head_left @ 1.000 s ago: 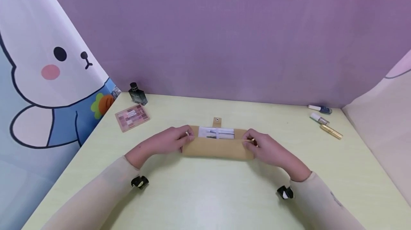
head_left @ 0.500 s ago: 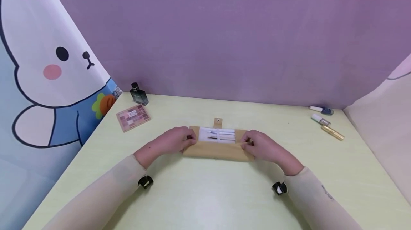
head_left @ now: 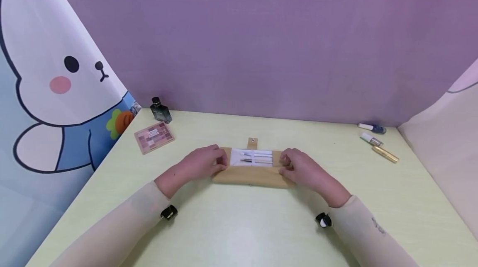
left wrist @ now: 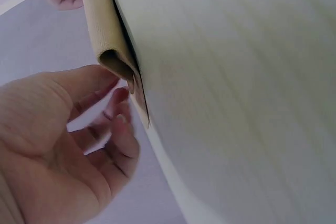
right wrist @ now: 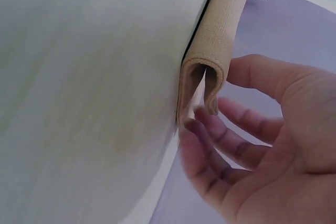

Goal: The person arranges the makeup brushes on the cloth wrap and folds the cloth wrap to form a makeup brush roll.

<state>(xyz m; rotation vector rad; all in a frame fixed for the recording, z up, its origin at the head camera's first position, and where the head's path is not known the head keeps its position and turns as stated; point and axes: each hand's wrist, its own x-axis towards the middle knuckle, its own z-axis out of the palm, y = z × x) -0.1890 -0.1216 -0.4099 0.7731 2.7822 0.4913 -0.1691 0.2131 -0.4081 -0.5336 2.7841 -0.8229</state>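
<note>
A tan brush roll [head_left: 250,177] lies part-folded across the middle of the table, its near flap turned over into a rounded fold. Behind the flap, white lining shows with several slim brushes [head_left: 263,155] under a band. A snap strap [head_left: 252,143] sticks out at the far side. My left hand [head_left: 203,163] pinches the flap near its left end, thumb against the fold and fingers curled by the edge. At the other end my right hand [head_left: 303,169] holds the flap likewise; in the right wrist view the thumb lies on the fold [right wrist: 218,32] and fingers curl below its edge.
An eyeshadow palette [head_left: 154,137] and a dark perfume bottle [head_left: 161,111] stand at the back left. Back right lie a dark nail polish bottle [head_left: 378,129], a white-capped bottle [head_left: 371,139] and a gold tube [head_left: 386,154]. A purple curtain [head_left: 239,51] hangs behind the table.
The flap's edge has come down towards me, so more of the lining and brushes shows. Both hands have moved slightly inward along the roll.
</note>
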